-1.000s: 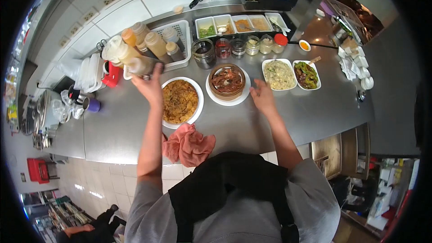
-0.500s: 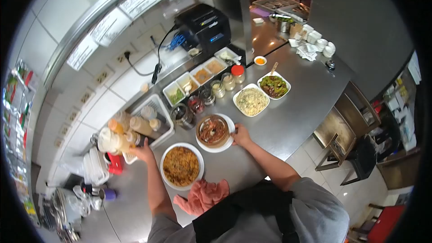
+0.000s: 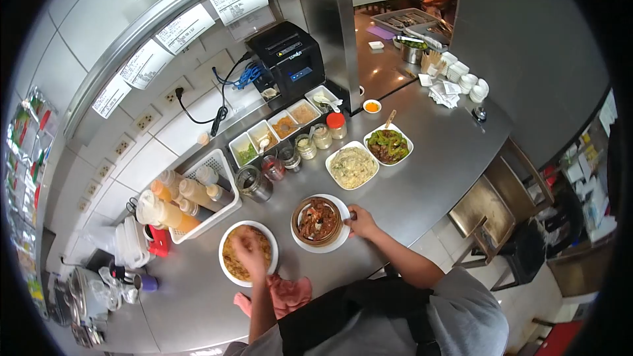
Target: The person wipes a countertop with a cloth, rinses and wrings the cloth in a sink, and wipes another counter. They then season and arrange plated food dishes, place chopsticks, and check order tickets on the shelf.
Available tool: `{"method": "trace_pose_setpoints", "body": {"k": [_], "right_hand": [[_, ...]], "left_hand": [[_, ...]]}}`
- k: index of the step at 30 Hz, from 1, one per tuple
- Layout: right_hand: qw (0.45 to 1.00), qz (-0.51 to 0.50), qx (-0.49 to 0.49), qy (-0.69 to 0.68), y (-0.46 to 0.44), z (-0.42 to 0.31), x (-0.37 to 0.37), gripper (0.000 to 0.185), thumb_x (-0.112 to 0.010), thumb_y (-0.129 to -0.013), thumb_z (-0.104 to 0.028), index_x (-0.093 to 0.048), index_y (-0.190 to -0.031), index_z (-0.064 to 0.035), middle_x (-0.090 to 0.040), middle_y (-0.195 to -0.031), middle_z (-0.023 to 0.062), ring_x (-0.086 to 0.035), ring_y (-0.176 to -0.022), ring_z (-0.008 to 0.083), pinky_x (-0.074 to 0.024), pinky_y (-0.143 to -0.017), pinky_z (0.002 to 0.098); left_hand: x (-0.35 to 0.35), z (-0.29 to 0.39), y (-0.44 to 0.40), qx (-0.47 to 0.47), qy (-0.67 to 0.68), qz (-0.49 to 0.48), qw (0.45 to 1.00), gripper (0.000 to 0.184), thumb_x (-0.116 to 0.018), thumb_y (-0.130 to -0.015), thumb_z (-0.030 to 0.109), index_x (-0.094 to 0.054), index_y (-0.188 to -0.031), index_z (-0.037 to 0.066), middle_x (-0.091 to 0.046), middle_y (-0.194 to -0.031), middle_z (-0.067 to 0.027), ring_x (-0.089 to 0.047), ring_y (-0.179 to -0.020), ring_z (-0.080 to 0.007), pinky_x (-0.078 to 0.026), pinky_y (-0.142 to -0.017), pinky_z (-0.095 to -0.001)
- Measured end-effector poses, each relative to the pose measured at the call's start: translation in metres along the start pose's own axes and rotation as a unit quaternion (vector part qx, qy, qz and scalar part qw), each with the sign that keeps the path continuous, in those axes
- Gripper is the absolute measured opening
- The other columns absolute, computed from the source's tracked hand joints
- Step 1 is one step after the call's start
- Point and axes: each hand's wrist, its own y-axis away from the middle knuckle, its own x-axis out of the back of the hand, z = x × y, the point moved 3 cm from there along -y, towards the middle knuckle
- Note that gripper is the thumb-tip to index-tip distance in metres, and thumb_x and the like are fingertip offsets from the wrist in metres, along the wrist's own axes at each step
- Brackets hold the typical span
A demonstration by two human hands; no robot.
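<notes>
My right hand [image 3: 361,222] grips the right rim of a white plate [image 3: 344,238], thumb at the edge. On that plate sits a round brown bowl [image 3: 335,232] with dark, saucy pieces of meat in it. My left hand [image 3: 249,250], smeared by motion, hovers over a white plate of brownish fried rice [image 3: 231,267] and hides part of it; its fingers cannot be made out. A pink cloth [image 3: 290,295] lies crumpled beside my left forearm, near my apron.
Beyond stand a pale rice-like dish [image 3: 353,167] and a dish of greens and meat [image 3: 389,146]. Jars [image 3: 254,183] and seasoning tubs [image 3: 283,125] line the back, beside a basket [image 3: 231,207] of sauce bottles. A black printer [image 3: 287,59] stands behind them.
My left hand has come from the sauce bottles to over the rice plate. The plate with the brown bowl has shifted right and nearer me, my right hand still on it. The camera view has shifted.
</notes>
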Motion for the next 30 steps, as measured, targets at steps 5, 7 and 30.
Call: {"method": "trace_pose_setpoints", "body": {"k": [5, 7, 30], "right_hand": [[0.996, -0.086, -0.020, -0.014, 0.007, 0.004, 0.038, 0.032, -0.061, -0.084, -0.003, -0.050, -0.114, -0.0037, -0.060, -0.080, 0.0110, -0.064, -0.063, 0.0193, -0.0577, -0.050, 0.0317], [0.993, -0.118, -0.012, -0.011, 0.004, 0.008, 0.049, 0.032, -0.061, -0.084, -0.003, -0.050, -0.115, -0.0035, -0.059, -0.081, 0.0113, -0.064, -0.064, 0.0202, -0.0580, -0.051, 0.0321], [0.988, -0.144, 0.040, 0.025, 0.023, 0.036, 0.119, 0.035, -0.063, -0.086, -0.008, -0.052, -0.119, -0.0020, -0.062, -0.079, 0.0091, -0.063, -0.059, 0.0141, -0.0548, -0.050, 0.0256]], "left_hand": [[-0.077, -0.001, 0.135, 0.272, 0.162, -0.078, 0.945, 0.025, -0.055, -0.087, 0.004, -0.054, -0.112, 0.002, -0.058, -0.103, -0.0081, -0.058, -0.086, -0.0143, -0.049, -0.073, -0.0274], [-0.095, 0.007, 0.166, 0.392, 0.217, -0.092, 0.889, 0.025, -0.054, -0.088, 0.003, -0.053, -0.112, 0.002, -0.058, -0.105, -0.0105, -0.060, -0.087, -0.0159, -0.050, -0.071, -0.0276], [-0.127, 0.081, 0.202, 0.412, 0.292, -0.186, 0.843, 0.030, -0.056, -0.084, -0.006, -0.037, -0.108, -0.005, -0.063, -0.086, -0.0204, -0.068, -0.067, -0.0267, -0.060, -0.056, -0.0346]]}}
